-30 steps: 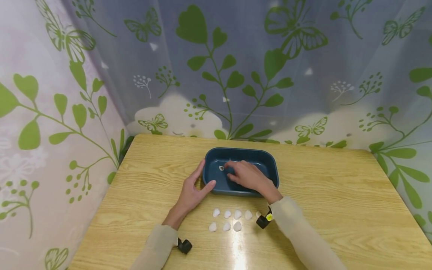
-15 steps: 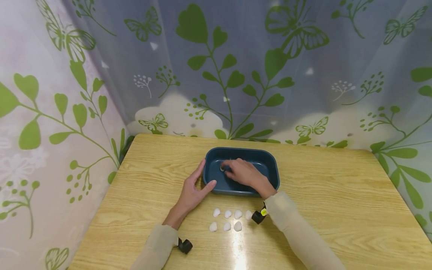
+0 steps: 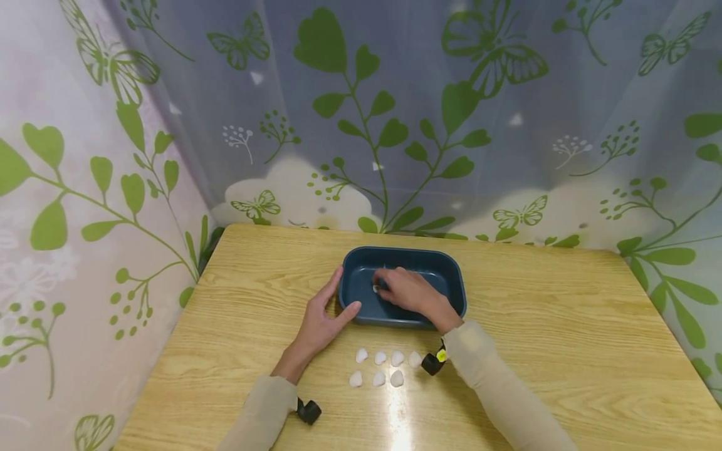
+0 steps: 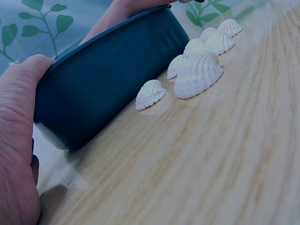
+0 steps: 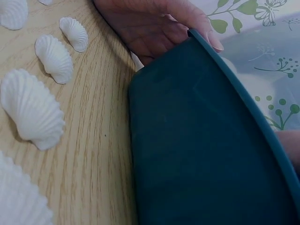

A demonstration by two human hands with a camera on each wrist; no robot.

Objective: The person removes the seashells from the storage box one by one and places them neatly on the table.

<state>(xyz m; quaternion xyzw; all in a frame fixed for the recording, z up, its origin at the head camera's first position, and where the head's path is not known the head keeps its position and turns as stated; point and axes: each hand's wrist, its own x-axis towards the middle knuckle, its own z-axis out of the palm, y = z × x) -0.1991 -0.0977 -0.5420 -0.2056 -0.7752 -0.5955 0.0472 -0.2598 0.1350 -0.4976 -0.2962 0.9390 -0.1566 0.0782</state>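
A dark blue plastic tub (image 3: 365, 307) sits on the wooden table. My left hand (image 3: 317, 322) holds its left end, thumb at the front rim and fingers along the side. Inside the tub is my right hand (image 3: 410, 290), fingers bent down and pinching a small pale seashell (image 3: 376, 289) near the floor of the tub. Most of that shell is hidden by the fingertips. In the right wrist view the tub wall (image 5: 201, 140) covers my right fingers, while the left thumb (image 5: 201, 23) shows over the rim.
Several white ribbed seashells (image 3: 397, 378) lie in two rows on the table (image 3: 564, 326) in front of the tub. In the left wrist view the closest shell (image 4: 199, 75) lies near the tub's wall. A patterned curtain (image 3: 406, 125) hangs behind the table.
My right hand has moved slightly left onto the small shell, and its fingers have closed round it. The shell has shifted a little toward me. The left hand and tub have not moved.
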